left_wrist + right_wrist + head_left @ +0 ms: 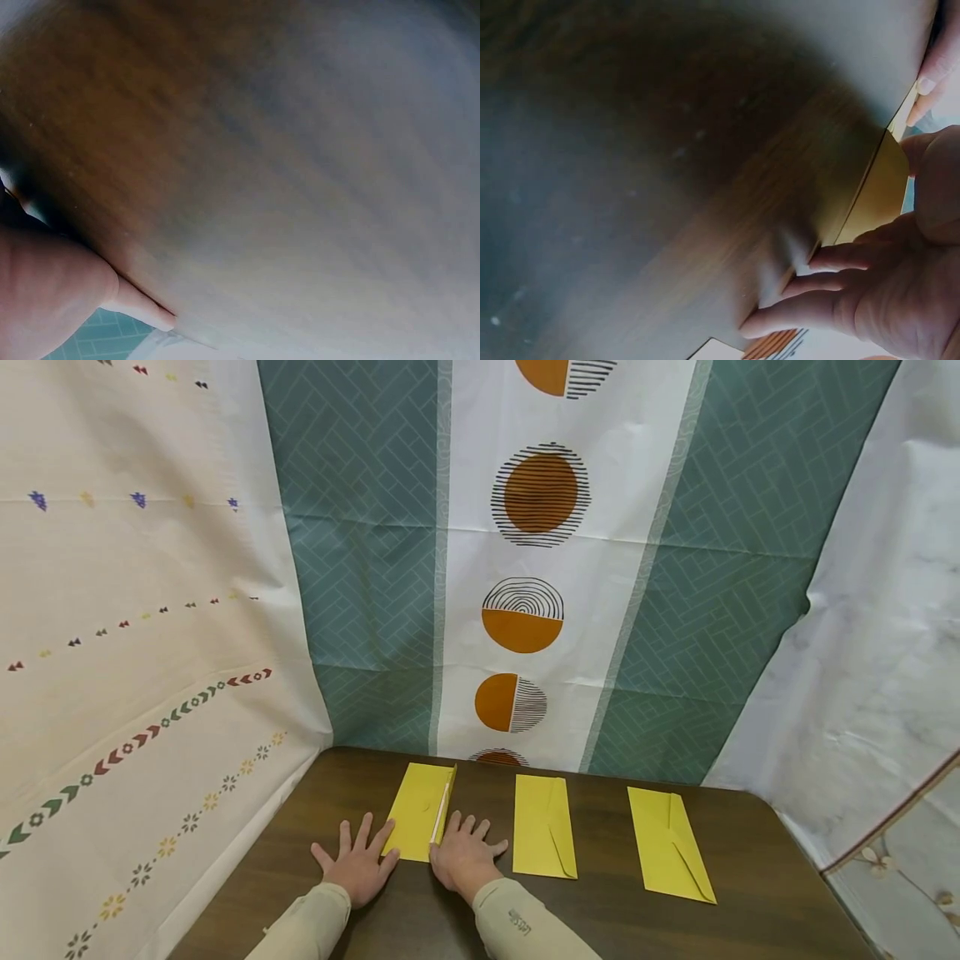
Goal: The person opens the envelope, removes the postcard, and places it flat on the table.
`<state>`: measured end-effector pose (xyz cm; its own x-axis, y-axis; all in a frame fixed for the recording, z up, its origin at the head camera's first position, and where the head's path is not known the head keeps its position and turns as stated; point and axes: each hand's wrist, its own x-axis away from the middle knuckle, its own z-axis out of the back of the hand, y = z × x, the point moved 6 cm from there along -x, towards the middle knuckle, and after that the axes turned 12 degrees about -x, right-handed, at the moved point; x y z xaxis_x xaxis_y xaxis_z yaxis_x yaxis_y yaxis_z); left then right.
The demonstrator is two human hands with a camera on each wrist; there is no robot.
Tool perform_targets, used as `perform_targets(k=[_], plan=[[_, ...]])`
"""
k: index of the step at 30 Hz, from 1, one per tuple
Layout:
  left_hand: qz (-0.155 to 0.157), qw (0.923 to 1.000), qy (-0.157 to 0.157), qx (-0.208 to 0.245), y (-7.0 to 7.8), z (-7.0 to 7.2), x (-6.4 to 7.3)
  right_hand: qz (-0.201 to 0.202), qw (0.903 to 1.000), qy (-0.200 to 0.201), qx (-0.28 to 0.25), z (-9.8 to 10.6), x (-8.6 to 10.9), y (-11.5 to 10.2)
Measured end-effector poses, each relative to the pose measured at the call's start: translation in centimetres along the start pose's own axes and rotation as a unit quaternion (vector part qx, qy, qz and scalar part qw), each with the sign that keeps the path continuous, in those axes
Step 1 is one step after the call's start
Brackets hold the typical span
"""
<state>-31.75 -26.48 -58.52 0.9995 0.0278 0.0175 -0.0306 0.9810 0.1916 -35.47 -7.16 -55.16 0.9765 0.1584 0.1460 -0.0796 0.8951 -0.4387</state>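
Note:
A yellow envelope (415, 810) lies upright on the table, its long flap (444, 814) raised along the right side and a white strip showing along it. My left hand (358, 867) rests on the table with fingers spread, index fingertip and thumb at the envelope's lower left edge. On the other side my right hand (467, 856) lies with its fingers extended, the thumb side against the lower part of the flap. From the right wrist, the flap (877, 187) stands up off the wood beside straight fingers (810, 311). The left wrist view shows mostly blurred tabletop and part of the hand (52, 292).
Two more yellow envelopes lie to the right, one near the middle (543, 822) and another farther right (669, 843), both with flaps folded down. The dark wooden table (600, 914) ends against patterned cloth hangings (375, 568) at the back and sides.

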Motion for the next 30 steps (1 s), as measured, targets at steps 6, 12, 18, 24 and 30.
perform_targets(k=[6,12,18,24,30], plan=[[-0.001,1.0,0.0,-0.007,-0.1,-0.3,-0.2,0.017,0.9996,0.011,0.02,0.1,0.0,0.3],[0.0,1.0,0.001,-0.009,0.1,0.0,-0.1,0.035,0.9988,0.031,0.016,0.4,0.1,0.6],[0.002,1.0,-0.005,-0.008,0.5,0.6,0.3,0.052,0.9974,0.037,0.034,0.6,0.3,0.6],[0.002,0.9999,-0.008,-0.009,0.7,0.7,0.5,0.06,0.9962,0.035,0.054,0.9,0.6,0.6],[0.001,0.9999,-0.007,-0.009,0.7,0.8,0.5,0.062,0.9952,0.036,0.066,1.0,0.6,0.8]])
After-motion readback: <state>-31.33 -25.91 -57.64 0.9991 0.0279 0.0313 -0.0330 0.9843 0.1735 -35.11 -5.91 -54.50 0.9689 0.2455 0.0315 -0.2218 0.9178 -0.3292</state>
